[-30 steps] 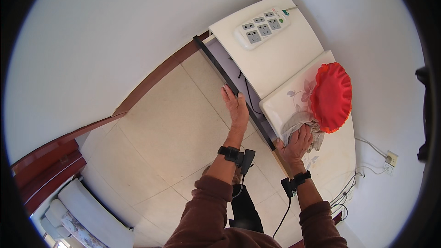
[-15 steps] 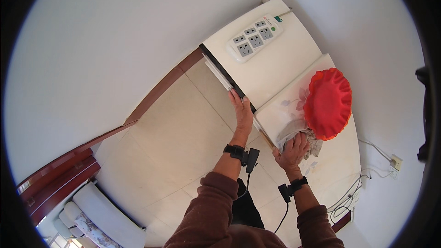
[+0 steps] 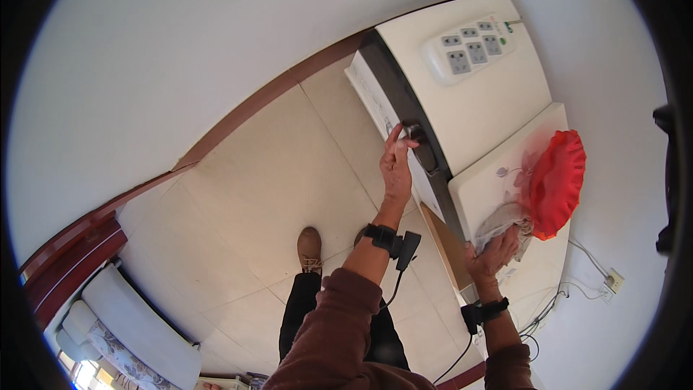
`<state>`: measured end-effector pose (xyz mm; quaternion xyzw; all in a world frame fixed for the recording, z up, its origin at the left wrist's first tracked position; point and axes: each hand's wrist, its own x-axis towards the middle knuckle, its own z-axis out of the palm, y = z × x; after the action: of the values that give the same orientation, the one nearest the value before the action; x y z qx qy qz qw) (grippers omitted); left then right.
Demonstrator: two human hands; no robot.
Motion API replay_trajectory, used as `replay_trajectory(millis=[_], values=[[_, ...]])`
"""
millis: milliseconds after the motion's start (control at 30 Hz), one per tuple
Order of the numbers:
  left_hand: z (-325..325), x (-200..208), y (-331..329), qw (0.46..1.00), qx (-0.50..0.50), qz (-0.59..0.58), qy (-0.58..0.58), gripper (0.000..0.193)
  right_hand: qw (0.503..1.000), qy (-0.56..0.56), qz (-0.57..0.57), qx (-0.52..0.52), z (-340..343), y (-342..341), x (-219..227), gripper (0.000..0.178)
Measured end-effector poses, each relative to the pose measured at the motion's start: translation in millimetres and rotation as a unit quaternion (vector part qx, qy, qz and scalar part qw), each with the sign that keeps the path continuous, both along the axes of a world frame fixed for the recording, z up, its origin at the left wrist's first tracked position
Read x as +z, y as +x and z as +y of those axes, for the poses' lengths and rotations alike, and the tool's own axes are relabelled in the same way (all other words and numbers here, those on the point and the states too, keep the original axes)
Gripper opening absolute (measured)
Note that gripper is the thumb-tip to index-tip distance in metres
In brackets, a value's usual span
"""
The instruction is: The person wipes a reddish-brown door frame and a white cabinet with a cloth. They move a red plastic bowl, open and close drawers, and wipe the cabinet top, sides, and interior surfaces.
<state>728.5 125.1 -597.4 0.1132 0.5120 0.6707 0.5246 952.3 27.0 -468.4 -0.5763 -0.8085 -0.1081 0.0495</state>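
Since a second ago, the drawer has been pushed in: its inside, with dark cords in it, is no longer seen, and its black front is now brought into view below the edge of the table. By this, it can be judged, the inside of the drawer is closed off and its outer face is left within easy reach.

The left hand is held at a small dark handle on that front; its fingers are bent and kept narrow, though whether the handle is gripped cannot be told. A bunched grey cloth is held under the fingers of the right hand, as it was a second ago. The cloth is placed near the table's front edge, just beside a red frilled dish and against a flowered white panel.

Counted, there are one drawer with a black front, one cloth, one dish, one panel and one power strip, on which six sockets are set. Two black wristbands are worn, one on each arm. Two brown shoes are seen, one partly hidden by an arm.
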Motion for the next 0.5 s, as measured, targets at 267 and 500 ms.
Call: replay_trajectory(millis=[267,500], values=[[-7,-73,-6,0.948,-0.088,-0.185,-0.245,0.037,0.999,-0.022,-0.013,0.023,-4,9,1,0.075],[-9,-101,-13,0.936,-0.102,-0.288,-0.175,0.01,0.999,-0.009,-0.02,0.023,-4,10,0,0.077]])
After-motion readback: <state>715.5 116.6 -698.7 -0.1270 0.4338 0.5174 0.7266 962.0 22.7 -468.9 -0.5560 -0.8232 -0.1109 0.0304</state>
